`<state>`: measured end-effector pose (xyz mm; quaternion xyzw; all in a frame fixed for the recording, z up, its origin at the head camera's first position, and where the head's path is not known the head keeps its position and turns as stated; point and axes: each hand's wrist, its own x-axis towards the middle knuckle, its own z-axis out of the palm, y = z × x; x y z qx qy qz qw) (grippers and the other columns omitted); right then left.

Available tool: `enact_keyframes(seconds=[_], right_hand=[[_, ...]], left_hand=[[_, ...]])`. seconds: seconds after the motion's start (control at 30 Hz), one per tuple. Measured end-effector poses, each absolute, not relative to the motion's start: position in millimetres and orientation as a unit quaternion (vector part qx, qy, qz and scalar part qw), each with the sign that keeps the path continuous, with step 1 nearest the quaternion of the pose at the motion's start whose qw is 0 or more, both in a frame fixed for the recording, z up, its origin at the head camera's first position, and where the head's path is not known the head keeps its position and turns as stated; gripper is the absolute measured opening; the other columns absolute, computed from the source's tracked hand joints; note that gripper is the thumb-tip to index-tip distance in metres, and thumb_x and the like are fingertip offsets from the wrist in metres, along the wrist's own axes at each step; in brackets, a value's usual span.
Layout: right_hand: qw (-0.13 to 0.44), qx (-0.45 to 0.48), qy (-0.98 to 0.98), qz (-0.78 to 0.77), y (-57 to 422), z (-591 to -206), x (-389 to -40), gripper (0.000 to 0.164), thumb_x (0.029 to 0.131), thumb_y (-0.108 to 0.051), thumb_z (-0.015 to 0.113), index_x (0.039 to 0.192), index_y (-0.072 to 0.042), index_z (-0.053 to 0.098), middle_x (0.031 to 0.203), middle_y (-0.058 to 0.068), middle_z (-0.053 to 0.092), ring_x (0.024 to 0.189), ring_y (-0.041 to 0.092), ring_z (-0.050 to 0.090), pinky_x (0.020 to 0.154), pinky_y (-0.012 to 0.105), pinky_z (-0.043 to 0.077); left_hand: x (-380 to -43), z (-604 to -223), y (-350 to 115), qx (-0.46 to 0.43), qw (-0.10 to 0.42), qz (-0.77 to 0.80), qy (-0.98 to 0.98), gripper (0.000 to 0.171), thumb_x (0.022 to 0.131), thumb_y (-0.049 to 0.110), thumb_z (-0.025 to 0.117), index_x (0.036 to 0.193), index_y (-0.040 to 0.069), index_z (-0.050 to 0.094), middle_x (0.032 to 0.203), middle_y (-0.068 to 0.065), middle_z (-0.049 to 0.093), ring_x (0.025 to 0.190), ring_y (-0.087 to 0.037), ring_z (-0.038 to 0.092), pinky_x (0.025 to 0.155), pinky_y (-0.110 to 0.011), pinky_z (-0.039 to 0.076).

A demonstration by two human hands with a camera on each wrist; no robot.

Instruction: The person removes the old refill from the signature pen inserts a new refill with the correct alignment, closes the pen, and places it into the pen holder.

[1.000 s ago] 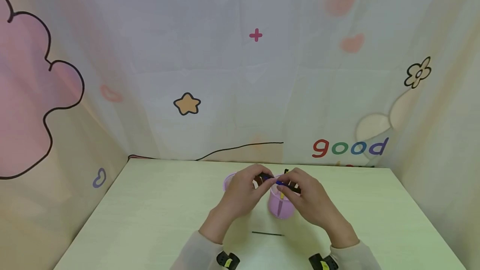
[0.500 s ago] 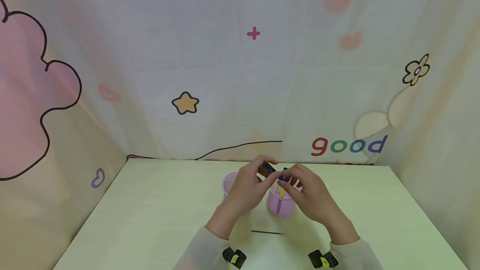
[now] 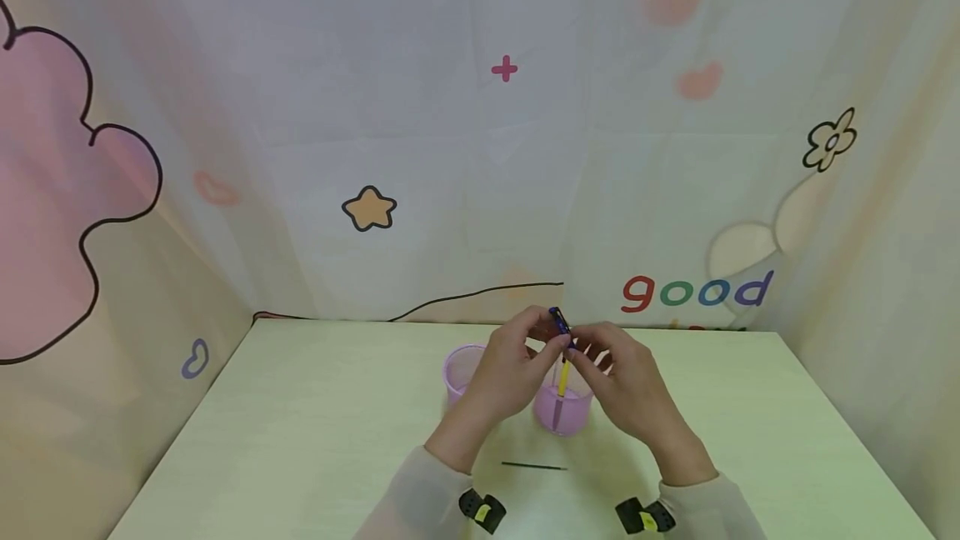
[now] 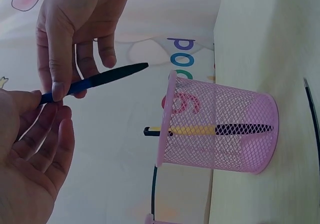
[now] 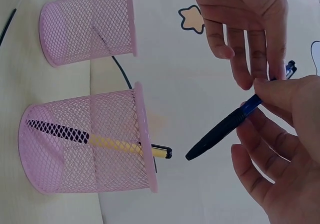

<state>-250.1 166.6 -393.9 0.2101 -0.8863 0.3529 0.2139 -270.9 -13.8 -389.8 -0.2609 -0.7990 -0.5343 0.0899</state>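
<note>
Above the nearer pink mesh pen holder (image 3: 562, 415), both hands pinch one blue pen (image 5: 252, 103) with a black grip. My left hand (image 3: 506, 373) has thumb and fingers on its clip-end half. My right hand (image 3: 626, 382) pinches it close by, around the middle of the barrel. The pen tilts, with its black tapered tip pointing down toward the holder's mouth but apart from it, as the left wrist view shows. A yellow-and-black pen (image 4: 192, 130) stands inside that holder. On the table in front lies a thin dark refill (image 3: 534, 466).
A second pink mesh holder (image 5: 90, 26) stands farther back on the left, partly behind my left hand in the head view. The pale table (image 3: 315, 440) reaches back to a printed curtain (image 3: 450, 148).
The pen has swung from nearly level to steep, clip end up. Both hands have risen slightly and drawn closer together. The holders and the refill stay where they were.
</note>
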Motion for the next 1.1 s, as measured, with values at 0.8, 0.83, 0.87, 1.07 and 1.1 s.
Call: enact_keyframes(seconds=[0.8,0.83,0.87,1.07,1.1], right_hand=[[0.212,0.124,-0.880,0.406,165.2,-410.8,-254.5,0.024,0.092,-0.010,0.069,0.114,-0.012,0.060,0.100,0.000,0.067,0.087,0.012,0.062,0.072,0.024,0.051],[0.212,0.122,-0.880,0.408,165.2,-412.2,-255.0,0.025,0.091,-0.010,0.069,0.114,-0.012,0.060,0.100,0.000,0.068,0.087,0.013,0.063,0.072,0.024,0.052],[0.213,0.120,-0.878,0.411,165.1,-413.5,-255.4,0.025,0.091,-0.010,0.070,0.114,-0.012,0.060,0.100,0.000,0.068,0.087,0.013,0.063,0.072,0.024,0.052],[0.212,0.112,-0.877,0.416,164.9,-420.1,-257.0,0.023,0.091,-0.009,0.069,0.112,-0.012,0.060,0.099,0.002,0.067,0.086,0.015,0.065,0.072,0.025,0.053],[0.211,0.110,-0.878,0.416,164.9,-420.9,-256.9,0.023,0.091,-0.009,0.069,0.112,-0.012,0.060,0.099,0.002,0.067,0.087,0.015,0.065,0.073,0.025,0.053]], left_hand=[[-281.2,-400.4,7.3,-0.261,0.093,-0.506,-0.817,0.016,0.098,0.023,0.062,0.115,0.022,0.061,0.102,0.005,0.067,0.095,-0.004,0.063,0.076,-0.017,0.052],[-282.0,-401.6,8.2,-0.260,0.095,-0.508,-0.816,0.017,0.098,0.022,0.062,0.115,0.022,0.061,0.101,0.005,0.068,0.094,-0.004,0.064,0.075,-0.017,0.053],[-282.4,-402.6,9.0,-0.259,0.095,-0.509,-0.816,0.017,0.098,0.022,0.062,0.114,0.022,0.060,0.100,0.004,0.068,0.093,-0.004,0.064,0.075,-0.017,0.053],[-285.1,-409.1,11.9,-0.257,0.096,-0.493,-0.826,0.015,0.097,0.021,0.063,0.112,0.021,0.061,0.099,0.005,0.068,0.089,-0.003,0.063,0.075,-0.016,0.053],[-285.6,-410.5,12.1,-0.256,0.094,-0.488,-0.829,0.015,0.097,0.021,0.063,0.112,0.022,0.061,0.099,0.005,0.068,0.088,-0.003,0.063,0.075,-0.016,0.053]])
